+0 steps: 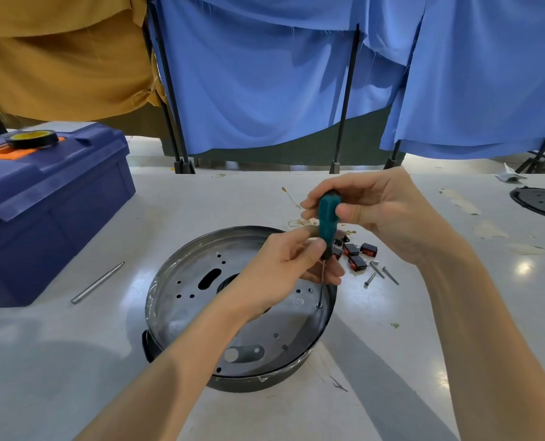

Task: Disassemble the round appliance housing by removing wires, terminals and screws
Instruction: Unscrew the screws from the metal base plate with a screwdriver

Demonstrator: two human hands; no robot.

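Near the table's (456,329) front edge sits the round housing (182,313). The right hand (382,211) grips the teal screwdriver (328,214) at its handle top. The left hand (280,268) pinches its lower end, tip on a screw (319,305) by the housing's right rim. Rocker switches (358,253) and loose screws (381,275) lie just right. A blue toolbox (42,202) crowds the left edge, a metal rod (97,283) between.

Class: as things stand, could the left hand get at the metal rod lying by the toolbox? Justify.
Probably yes: the left hand must first release the screwdriver, but the rod lies on open table left of the housing, with nothing between them.
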